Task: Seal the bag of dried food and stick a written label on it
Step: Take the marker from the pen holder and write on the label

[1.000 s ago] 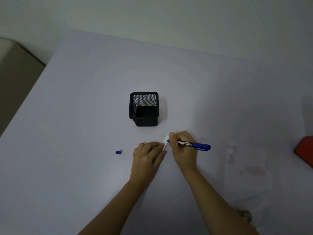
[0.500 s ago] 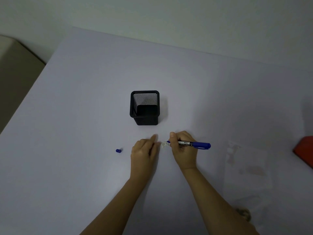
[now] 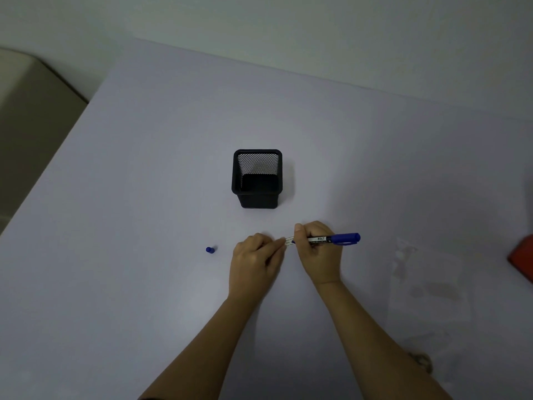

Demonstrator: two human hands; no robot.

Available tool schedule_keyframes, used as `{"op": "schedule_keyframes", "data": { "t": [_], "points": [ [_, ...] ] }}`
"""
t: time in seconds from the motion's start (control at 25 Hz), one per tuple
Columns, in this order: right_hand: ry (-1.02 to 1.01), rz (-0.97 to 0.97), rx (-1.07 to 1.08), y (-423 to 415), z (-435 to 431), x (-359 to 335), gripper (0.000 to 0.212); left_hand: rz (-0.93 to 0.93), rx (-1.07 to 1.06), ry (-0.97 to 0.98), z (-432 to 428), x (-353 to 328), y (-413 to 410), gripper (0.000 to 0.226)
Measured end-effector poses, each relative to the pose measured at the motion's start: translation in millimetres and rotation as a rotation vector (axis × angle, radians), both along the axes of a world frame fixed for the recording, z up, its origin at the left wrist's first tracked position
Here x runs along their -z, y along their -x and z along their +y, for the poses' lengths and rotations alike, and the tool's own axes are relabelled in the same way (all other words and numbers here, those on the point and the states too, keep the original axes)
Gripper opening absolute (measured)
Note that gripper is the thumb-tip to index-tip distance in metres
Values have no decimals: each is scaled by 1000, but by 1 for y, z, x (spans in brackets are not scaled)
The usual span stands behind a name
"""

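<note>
Held at frame centre: my left hand (image 3: 255, 259) pinches the label (image 3: 289, 241) to steady it, my right hand (image 3: 317, 252) grips the pen (image 3: 331, 239), tip on it for writing; bag (image 3: 429, 287) lies lower right, unlabelled, cap (image 3: 210, 250) left.

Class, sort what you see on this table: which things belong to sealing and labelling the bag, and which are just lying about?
In use: marker in right hand; label pinched by left hand; clear bag; pen cap.
Lying about: mesh pen holder; red object.
</note>
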State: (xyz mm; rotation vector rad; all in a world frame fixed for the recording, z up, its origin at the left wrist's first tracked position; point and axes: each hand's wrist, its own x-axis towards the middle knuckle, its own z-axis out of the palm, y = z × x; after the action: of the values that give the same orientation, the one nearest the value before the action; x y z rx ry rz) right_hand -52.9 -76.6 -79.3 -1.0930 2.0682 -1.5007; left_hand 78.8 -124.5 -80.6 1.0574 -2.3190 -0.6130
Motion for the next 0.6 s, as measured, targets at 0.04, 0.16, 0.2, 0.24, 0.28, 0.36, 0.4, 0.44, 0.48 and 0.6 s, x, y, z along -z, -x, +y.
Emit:
{"op": "schedule_keyframes", "data": {
  "t": [0.04,0.16,0.2,0.24,0.28,0.36,0.4,0.44,0.48,0.6],
  "points": [
    [3,-8,1,0,0,0,42,-4,2,-4,0,0,0,20],
    [-7,-5,9,0,-1,0,43,-15,1,-8,0,-1,0,18],
    [-13,1,11,0,-1,-1,44,-18,0,-9,0,-1,1,17],
    [-14,3,13,0,-1,-1,44,-19,-2,-10,0,-2,1,16],
    [-12,2,15,0,-1,-2,44,-23,-5,-11,0,-2,1,16],
    [-10,-12,21,0,-1,-2,43,-30,-13,-14,0,-4,2,18],
    [-8,-19,24,-1,-1,-3,43,-30,-17,-16,0,-4,2,19],
    [-5,-21,27,0,-1,-3,43,-31,-21,-19,0,-5,2,19],
    [-5,-16,28,-1,-1,-2,43,-34,-24,-23,0,-6,3,20],
    [-2,-12,19,-1,-1,-2,42,-47,-27,-39,1,-6,3,17]
  ]
}}
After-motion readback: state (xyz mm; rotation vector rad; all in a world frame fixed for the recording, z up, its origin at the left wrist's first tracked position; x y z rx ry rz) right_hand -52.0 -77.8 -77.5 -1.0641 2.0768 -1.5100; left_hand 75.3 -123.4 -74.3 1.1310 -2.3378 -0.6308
